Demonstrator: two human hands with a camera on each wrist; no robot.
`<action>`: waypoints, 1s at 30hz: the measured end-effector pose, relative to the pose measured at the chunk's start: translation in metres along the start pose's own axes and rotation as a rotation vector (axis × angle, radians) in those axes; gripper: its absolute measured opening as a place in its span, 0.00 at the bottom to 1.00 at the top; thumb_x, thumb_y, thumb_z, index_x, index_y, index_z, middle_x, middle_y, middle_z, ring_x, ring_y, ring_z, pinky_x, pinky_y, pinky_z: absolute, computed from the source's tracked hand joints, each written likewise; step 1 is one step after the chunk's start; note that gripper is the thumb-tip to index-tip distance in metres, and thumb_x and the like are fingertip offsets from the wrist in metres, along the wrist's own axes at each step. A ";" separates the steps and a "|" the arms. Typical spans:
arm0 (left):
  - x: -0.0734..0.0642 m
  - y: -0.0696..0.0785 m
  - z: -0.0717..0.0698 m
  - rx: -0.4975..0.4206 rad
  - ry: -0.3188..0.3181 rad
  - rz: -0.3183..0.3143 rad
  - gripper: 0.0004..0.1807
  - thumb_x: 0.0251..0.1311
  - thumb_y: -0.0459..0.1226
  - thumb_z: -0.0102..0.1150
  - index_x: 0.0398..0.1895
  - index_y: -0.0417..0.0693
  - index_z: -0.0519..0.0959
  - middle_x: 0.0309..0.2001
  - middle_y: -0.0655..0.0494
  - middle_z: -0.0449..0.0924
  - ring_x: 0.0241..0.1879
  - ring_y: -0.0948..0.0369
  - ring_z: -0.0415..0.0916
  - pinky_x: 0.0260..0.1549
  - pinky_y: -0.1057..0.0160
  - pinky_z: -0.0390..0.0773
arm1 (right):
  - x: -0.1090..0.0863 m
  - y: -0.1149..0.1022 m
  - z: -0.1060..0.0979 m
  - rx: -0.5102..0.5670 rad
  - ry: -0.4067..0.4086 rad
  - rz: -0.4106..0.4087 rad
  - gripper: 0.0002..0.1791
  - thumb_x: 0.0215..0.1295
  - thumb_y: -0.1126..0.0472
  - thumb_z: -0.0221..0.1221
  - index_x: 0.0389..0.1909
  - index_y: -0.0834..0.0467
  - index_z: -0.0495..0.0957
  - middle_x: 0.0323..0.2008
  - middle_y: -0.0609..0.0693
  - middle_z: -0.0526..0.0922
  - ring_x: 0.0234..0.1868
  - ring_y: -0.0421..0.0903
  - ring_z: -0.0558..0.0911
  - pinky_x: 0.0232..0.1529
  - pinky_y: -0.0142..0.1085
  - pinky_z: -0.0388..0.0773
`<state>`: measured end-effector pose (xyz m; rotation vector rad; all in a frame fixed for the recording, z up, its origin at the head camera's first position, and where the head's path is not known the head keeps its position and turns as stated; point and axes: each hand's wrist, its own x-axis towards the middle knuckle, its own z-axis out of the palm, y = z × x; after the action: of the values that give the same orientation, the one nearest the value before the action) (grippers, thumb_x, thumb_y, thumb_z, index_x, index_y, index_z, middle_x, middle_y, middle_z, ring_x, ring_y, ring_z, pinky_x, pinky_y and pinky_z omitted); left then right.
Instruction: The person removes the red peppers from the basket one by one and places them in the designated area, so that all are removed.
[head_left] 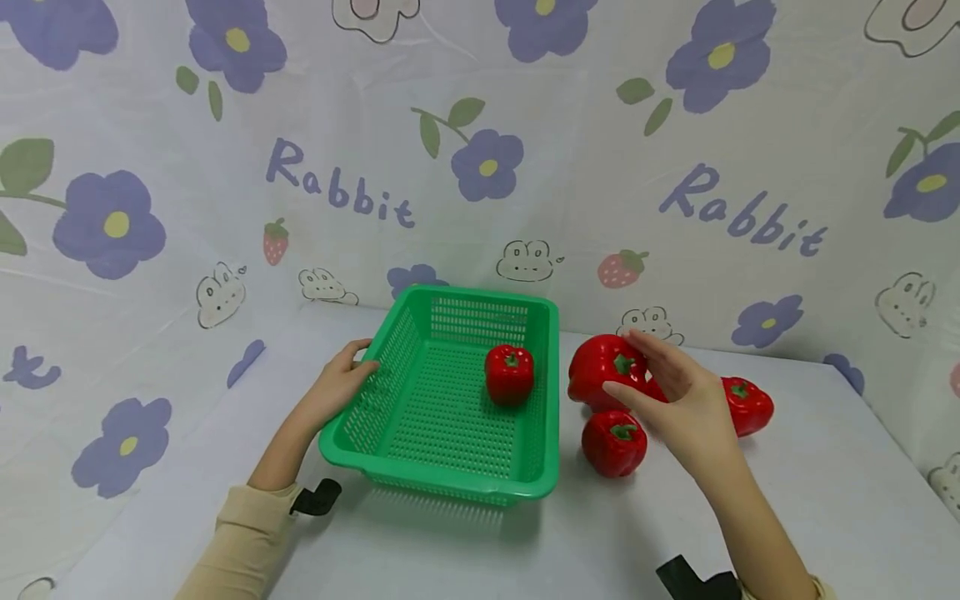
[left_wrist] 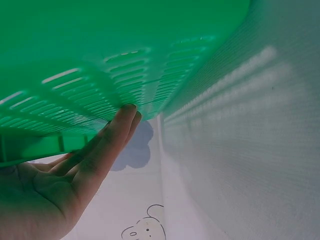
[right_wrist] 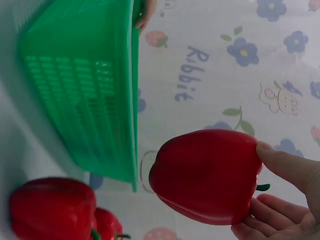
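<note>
A green plastic basket (head_left: 450, 479) with slotted walls stands in the middle, one red bell pepper (head_left: 510, 377) inside it near its right wall. My left hand (head_left: 341, 387) grips the basket's left rim, thumb over the edge; in the left wrist view its fingers (left_wrist: 107, 142) lie against the outer wall. To the right of the basket, my right hand (head_left: 686, 400) holds another red bell pepper (right_wrist: 207, 175) between thumb and fingers, by its stem end. In the right wrist view this pepper is off the table, apart from the basket.
On the white table (head_left: 600, 542), a red bell pepper (head_left: 613, 443) stands just right of the basket. Another red bell pepper (head_left: 747, 407) lies farther right, partly behind my right hand. A patterned cloth (head_left: 480, 100) hangs behind the table.
</note>
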<state>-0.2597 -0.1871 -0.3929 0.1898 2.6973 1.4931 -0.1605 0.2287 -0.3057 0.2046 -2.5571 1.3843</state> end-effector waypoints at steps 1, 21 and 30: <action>0.000 0.000 0.000 0.004 0.002 0.000 0.32 0.74 0.43 0.42 0.76 0.41 0.50 0.60 0.29 0.74 0.47 0.50 0.81 0.40 0.61 0.80 | -0.001 0.003 -0.003 -0.008 0.010 0.007 0.41 0.59 0.51 0.68 0.73 0.48 0.62 0.70 0.49 0.70 0.72 0.50 0.67 0.61 0.36 0.69; -0.002 0.009 0.001 0.006 0.011 -0.011 0.32 0.74 0.42 0.42 0.76 0.40 0.51 0.59 0.28 0.74 0.46 0.49 0.81 0.38 0.62 0.80 | -0.017 0.059 -0.041 -0.127 0.070 0.157 0.44 0.59 0.46 0.67 0.74 0.51 0.61 0.70 0.57 0.69 0.70 0.59 0.67 0.50 0.26 0.75; -0.004 0.009 0.002 -0.012 0.004 -0.028 0.32 0.74 0.42 0.42 0.76 0.41 0.50 0.58 0.29 0.75 0.41 0.53 0.82 0.35 0.63 0.81 | -0.023 0.084 -0.043 -0.156 0.054 0.265 0.44 0.60 0.48 0.66 0.74 0.55 0.58 0.71 0.62 0.66 0.71 0.63 0.63 0.54 0.44 0.71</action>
<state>-0.2552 -0.1815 -0.3864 0.1482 2.6822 1.5038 -0.1522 0.3109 -0.3570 -0.2027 -2.7061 1.2426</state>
